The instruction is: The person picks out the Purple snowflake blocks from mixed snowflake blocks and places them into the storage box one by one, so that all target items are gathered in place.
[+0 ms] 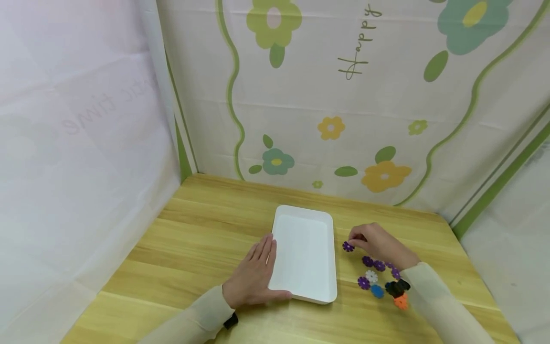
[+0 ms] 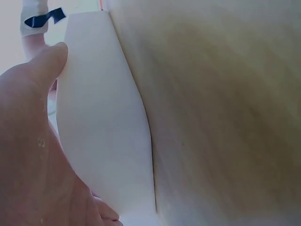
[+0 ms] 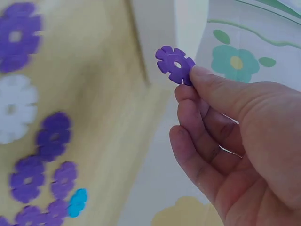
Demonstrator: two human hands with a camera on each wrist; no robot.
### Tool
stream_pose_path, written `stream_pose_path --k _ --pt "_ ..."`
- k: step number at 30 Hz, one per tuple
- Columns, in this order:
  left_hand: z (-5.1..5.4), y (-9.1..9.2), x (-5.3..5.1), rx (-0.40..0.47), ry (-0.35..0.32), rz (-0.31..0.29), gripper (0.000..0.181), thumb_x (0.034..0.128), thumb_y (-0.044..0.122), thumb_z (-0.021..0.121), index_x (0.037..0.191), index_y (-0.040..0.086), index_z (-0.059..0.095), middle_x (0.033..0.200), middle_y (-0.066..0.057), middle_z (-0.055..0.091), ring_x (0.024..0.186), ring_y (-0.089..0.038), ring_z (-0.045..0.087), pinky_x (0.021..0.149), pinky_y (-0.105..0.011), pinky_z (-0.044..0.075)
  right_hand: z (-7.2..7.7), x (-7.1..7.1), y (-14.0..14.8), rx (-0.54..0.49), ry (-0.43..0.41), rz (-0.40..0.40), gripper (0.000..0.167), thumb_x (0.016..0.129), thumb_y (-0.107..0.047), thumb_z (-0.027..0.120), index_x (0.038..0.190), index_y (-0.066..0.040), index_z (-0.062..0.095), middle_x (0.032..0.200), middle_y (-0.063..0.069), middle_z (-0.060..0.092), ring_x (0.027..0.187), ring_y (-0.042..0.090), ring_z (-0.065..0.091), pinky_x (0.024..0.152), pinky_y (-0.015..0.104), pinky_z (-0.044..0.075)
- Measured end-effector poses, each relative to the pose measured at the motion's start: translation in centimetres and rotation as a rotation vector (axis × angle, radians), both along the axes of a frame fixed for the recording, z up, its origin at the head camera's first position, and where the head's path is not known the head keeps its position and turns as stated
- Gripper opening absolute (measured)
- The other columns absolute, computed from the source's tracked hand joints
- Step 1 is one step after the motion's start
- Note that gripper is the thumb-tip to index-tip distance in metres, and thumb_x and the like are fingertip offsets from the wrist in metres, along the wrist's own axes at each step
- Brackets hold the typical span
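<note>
Head view, far left: a white cloth wall [image 1: 86,167] borders the left edge of the wooden tabletop [image 1: 193,239], and a broad stretch of wood runs from there to the left hand [image 1: 253,277]. Its straight fingers lie nearly together against the left edge of the white tray [image 1: 302,253], its thumb spread away along the near edge. Wood also shows between the tray's far edge and the back of the table. Past the tray's right edge, across a narrow gap, the right hand [image 1: 378,242] pinches a purple disc [image 3: 170,63] between thumb and forefinger, the other fingers curled loosely. Nearer the person, partly under the right sleeve [image 1: 442,301], purple, white, blue and orange discs [image 1: 377,291] crowd together; more wood continues to the table's right edge.
</note>
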State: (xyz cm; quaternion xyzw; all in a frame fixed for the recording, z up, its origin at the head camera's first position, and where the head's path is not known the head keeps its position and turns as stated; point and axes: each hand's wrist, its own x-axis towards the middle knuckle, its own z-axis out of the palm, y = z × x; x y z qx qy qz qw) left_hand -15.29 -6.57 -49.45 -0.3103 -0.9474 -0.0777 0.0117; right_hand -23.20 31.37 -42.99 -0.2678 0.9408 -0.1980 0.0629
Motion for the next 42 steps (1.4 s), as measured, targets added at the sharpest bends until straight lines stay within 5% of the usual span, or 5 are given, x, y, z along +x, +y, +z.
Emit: stream_pose_path --k 13,29,35,42 --pt "-0.2 0.4 -0.8 -0.01 -0.028 0.038 0.129 0.0872 0.092 0.044 0.165 -0.007 0.018 0.175 -0.028 0.014 0.165 -0.04 0.015 0.133 -0.05 0.026 0.8 -4.8 -6.1 -0.006 -0.092 0.007 0.012 0.104 -0.015 0.068 0.097 -0.016 0.079 0.09 0.002 0.076 0.072 0.012 0.056 0.066 0.027 0.05" --pt "0.0 0.9 -1.1 0.035 -0.026 0.027 0.13 0.0866 0.092 0.046 0.163 -0.011 0.023 0.173 -0.031 0.017 0.163 -0.043 0.019 0.131 -0.055 0.028 -2.6 -9.4 -12.9 -0.121 -0.146 -0.116 0.011 0.101 -0.018 0.073 0.098 -0.012 0.081 0.092 0.001 0.077 0.081 0.015 0.063 0.074 0.027 0.056" --pt "0.0 1.0 -1.0 0.011 -0.011 0.04 0.13 0.0868 0.091 0.048 0.164 -0.01 0.021 0.173 -0.031 0.016 0.164 -0.042 0.019 0.132 -0.052 0.027 -4.6 -10.3 -14.2 -0.215 -0.144 -0.205 0.012 0.101 -0.016 0.073 0.097 -0.01 0.083 0.092 0.003 0.078 0.082 0.013 0.064 0.073 0.026 0.054" --pt "0.0 1.3 -0.9 -0.018 -0.016 0.046 0.129 0.0872 0.092 0.046 0.164 -0.009 0.021 0.174 -0.029 0.017 0.164 -0.039 0.019 0.133 -0.049 0.026 -5.2 -10.1 -15.5 -0.241 -0.127 -0.296 0.012 0.1 -0.015 0.075 0.096 -0.009 0.084 0.091 0.005 0.079 0.08 0.014 0.063 0.072 0.025 0.052"
